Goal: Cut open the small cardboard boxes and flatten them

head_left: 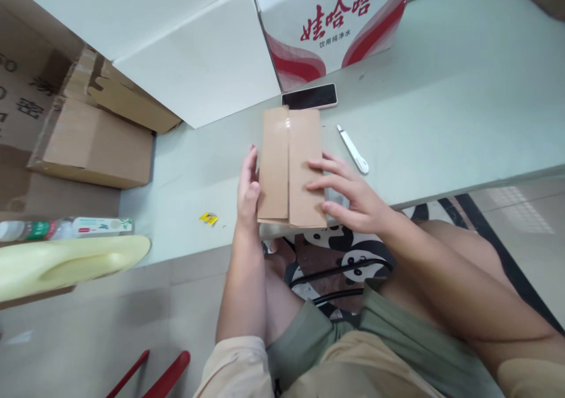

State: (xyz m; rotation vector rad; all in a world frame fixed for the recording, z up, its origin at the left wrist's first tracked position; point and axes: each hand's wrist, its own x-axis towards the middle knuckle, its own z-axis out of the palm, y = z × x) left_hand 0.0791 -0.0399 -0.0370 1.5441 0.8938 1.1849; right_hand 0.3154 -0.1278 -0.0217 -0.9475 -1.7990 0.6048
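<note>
A brown cardboard box lies near the table's front edge with its two long flaps folded in, meeting at a narrow middle seam. A small shiny patch shows at the seam's far end. Along the left side of the box stands my left hand, fingers stretched out and the thumb against the side. My right hand is open, its spread fingertips resting on the right flap and right edge. To the right of the box lies a white utility knife. Just beyond the box is a phone, dark screen up.
A white carton with red lettering and a large white box stand at the back. Brown cartons, a bottle and a pale yellow object are at left. A yellow wrapper lies on the table.
</note>
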